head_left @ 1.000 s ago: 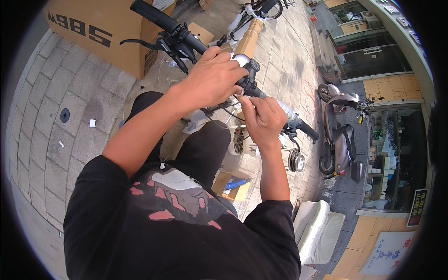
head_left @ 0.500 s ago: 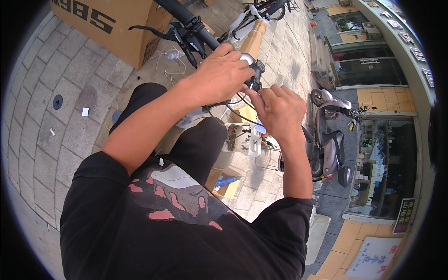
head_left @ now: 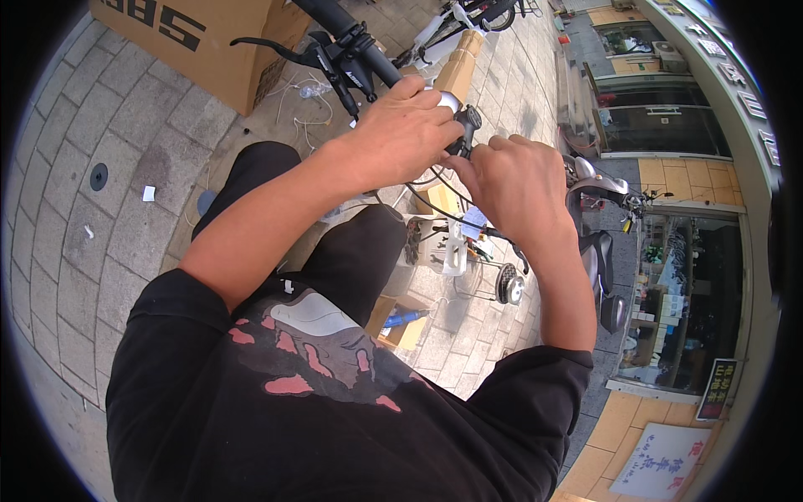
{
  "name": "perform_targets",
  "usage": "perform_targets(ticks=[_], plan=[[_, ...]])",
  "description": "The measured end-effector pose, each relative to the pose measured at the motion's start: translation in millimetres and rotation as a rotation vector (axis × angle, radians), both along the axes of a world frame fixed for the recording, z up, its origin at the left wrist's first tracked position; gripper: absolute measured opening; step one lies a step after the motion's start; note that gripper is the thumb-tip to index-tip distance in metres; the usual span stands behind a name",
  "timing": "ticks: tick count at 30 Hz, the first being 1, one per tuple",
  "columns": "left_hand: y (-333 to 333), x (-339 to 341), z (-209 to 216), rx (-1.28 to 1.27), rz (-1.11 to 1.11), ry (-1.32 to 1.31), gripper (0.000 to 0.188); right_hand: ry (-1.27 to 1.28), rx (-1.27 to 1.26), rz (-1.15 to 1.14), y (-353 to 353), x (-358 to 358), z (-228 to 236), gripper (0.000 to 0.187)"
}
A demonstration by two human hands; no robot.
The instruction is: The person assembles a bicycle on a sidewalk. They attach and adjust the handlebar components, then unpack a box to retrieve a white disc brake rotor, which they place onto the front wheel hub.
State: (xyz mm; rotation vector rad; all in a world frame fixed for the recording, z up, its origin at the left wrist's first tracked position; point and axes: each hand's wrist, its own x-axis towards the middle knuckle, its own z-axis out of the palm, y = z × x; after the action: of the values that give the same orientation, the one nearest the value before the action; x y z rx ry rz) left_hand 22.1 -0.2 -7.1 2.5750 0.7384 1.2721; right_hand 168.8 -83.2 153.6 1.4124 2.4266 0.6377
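1. Handlebar (head_left: 383,69) sits at 12 o'clock, its near end pointing between 10 and 11.
2. It's straight, round, black, with a brake lever (head_left: 288,55).
3. Left hand (head_left: 400,132) curls around it.
4. Right hand (head_left: 523,186) half-curled; cannot tell its hold.

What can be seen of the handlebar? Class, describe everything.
The handlebar is a dark, round bar, perhaps metal. It slants down to the right from the picture's top edge, which cuts it off. A black grip and brake lever sit on its upper part. The left hand lies over it near the middle; the right hand hides much of the rest, and whether that hand touches it is unclear.
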Motion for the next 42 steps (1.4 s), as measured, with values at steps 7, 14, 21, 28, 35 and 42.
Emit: perform_targets(ticks=[7, 14, 21, 28, 35, 42], plan=[[-1, 1, 0, 0.023, 0.005, 0.005, 0.037, 0.028, -0.041, 0.023, 4, 6, 5, 0.048], [-3, 1, 3, -0.009, -0.017, 0.029, 0.04, 0.16, 0.067, 0.036, -11, 26, -13, 0.037], [-5, 1, 0, 0.038, 0.049, 0.023, 0.042, 0.348, 0.145, 0.011, -16, 31, -28, 0.028], [-8, -2, 0, 0.039, 0.032, 0.011, 0.041, 0.944, 0.444, -0.251, -41, 32, -135, 0.018], [-2, -3, 5, 0.01, -0.019, -0.022, 0.041, 0.973, 0.54, -0.174, -35, 33, -149, 0.016], [-2, 1, 1, 0.02, 0.018, 0.018, 0.04, 0.497, 0.44, -0.04, -40, 32, -85, 0.026]])
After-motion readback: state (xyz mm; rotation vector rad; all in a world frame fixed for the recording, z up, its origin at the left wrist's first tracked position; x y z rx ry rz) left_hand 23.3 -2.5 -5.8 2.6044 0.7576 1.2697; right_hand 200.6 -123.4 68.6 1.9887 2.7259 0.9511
